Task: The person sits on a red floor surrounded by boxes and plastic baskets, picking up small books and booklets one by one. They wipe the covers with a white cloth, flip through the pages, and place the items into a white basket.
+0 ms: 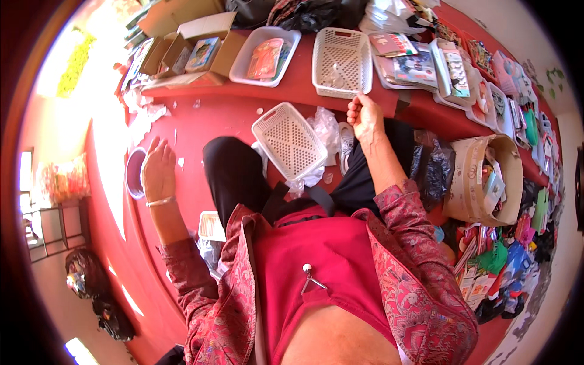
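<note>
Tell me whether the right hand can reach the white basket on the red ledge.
Probably yes: the right hand is by the near edge of the white basket, and nothing visible blocks the way; whether they touch is unclear.

I get hard daylight from the left, bleaching the red floor (pixel 109 243) there; the middle reads fairly sharp. Fisheye bends my edges; corners go black.

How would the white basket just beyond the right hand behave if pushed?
The white basket is probably light, its floor being full of holes. Its even rim suggests stiffness. Broad and low, it would likely slide, not tip.
</note>
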The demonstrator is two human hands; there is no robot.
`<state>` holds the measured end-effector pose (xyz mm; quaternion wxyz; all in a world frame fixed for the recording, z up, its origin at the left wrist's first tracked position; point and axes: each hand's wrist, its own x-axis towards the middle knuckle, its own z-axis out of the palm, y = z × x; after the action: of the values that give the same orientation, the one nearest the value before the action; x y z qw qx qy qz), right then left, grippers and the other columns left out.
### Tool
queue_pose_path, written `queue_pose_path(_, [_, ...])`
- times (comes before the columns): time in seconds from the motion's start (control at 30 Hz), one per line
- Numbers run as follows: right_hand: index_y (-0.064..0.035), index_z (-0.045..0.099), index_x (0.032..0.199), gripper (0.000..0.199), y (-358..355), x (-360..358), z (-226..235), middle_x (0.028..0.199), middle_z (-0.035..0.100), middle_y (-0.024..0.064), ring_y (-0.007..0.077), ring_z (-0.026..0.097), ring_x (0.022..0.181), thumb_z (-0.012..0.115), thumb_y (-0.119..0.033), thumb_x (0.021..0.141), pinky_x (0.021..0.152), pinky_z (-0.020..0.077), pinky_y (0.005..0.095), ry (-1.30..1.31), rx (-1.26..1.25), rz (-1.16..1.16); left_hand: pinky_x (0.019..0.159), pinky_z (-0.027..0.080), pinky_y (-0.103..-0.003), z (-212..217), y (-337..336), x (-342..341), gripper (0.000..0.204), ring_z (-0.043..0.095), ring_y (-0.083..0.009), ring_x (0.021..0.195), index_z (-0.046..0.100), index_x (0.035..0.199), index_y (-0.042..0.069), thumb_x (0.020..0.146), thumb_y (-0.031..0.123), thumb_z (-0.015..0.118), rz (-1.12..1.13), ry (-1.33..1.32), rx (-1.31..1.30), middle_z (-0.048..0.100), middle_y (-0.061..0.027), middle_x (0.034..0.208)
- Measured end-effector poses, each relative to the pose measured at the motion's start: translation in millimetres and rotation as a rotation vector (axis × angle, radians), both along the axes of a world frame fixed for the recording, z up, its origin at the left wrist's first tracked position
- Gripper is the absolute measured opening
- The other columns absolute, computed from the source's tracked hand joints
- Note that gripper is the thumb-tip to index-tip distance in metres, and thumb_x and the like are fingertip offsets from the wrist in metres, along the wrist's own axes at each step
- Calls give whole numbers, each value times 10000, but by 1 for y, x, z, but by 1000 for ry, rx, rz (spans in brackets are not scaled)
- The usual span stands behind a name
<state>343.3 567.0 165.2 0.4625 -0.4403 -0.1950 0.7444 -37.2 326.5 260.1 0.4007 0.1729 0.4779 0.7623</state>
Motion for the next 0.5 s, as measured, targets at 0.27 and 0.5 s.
queue_pose_path(0.27, [-64,535,656,202,-11,-23,16,529,488,7,90,429,401,509,-195,808,358,310,227,-116,-57,238,590,476,-268,-9,181,114,466,568,-156,694,394,1223,-15,789,-14,563,-115,122,-60,594,-131,943])
queue_pose_path(0.5, [6,621,718,229,-12,-40,-1,639,604,129,214,588,559,569,-215,747,512,464,350,-725,377,701,531,450,-235,-93,236,75,181,551,-130,618,562,953,-10,802,87,536,-175,-71,-221,587,-79,733])
